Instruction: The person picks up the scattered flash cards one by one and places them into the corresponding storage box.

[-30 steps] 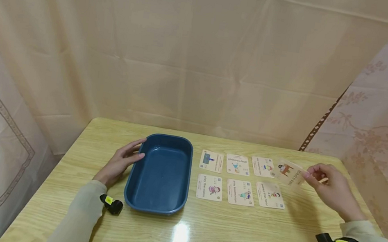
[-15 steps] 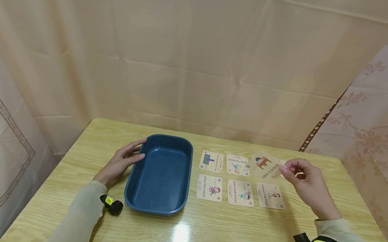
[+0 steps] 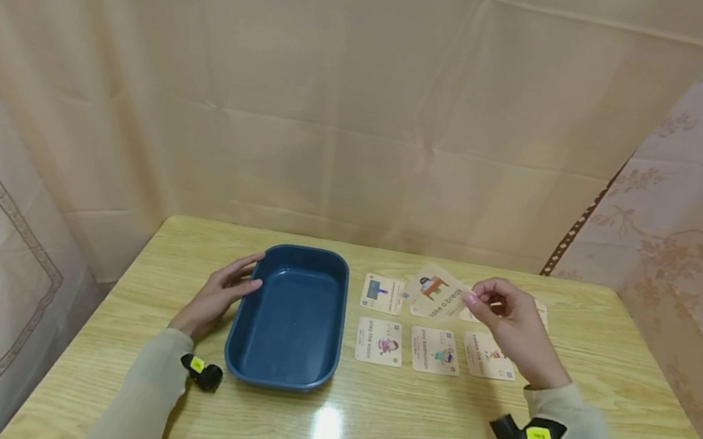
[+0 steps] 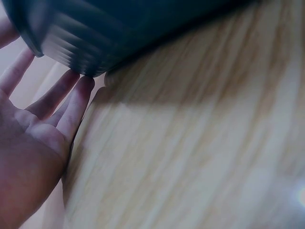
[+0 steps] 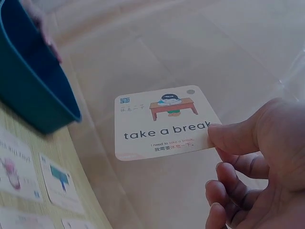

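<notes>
Reading "take a break": cream card [image 5: 164,123], desk drawing, rounded corners.

L hand [image 3: 221,296] flat, fingers straight; R hand [image 3: 508,324] raised, fingers pinched.

One blue tray [image 3: 287,317], seven picture cards [image 3: 379,341], two hands [image 3: 514,329]
</notes>
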`<state>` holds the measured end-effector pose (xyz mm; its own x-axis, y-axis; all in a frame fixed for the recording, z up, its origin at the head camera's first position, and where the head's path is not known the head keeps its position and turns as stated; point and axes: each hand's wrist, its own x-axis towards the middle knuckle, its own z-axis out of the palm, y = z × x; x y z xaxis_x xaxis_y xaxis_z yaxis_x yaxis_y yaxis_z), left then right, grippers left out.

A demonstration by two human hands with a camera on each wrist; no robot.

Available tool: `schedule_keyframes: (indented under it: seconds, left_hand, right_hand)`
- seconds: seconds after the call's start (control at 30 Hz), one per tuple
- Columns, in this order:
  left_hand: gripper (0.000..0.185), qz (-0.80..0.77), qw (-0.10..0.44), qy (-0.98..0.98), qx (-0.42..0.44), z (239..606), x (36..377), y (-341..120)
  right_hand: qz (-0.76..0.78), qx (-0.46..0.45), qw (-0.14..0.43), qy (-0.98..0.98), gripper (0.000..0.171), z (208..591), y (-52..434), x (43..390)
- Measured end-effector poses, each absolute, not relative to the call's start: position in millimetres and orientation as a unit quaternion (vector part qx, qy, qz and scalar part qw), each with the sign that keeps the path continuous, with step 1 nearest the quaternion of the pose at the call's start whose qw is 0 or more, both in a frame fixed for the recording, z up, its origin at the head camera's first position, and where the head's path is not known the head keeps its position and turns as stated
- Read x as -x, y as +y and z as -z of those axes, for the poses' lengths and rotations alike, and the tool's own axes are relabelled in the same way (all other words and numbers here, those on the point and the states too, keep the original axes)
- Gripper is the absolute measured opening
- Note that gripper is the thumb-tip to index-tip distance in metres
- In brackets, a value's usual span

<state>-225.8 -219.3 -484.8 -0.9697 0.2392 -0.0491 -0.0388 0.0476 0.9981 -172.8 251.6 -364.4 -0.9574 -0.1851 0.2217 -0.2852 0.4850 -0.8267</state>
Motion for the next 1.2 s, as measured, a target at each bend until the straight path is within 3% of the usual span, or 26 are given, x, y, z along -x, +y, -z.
schedule_keyframes:
  seconds: [0.5, 1.2]
  left_hand:
    - [0.064, -0.687, 0.103, 0.716, -0.071, 486, 226, -219]
    - [0.065, -0.688, 0.103, 0.715, -0.067, 485, 228, -219]
  right_hand:
    - [-0.552, -0.136, -0.010, -0.822, 0.020, 369, 206, 181]
    - [-0.589, -0.131, -0.044, -0.796, 0.015, 393, 141, 196]
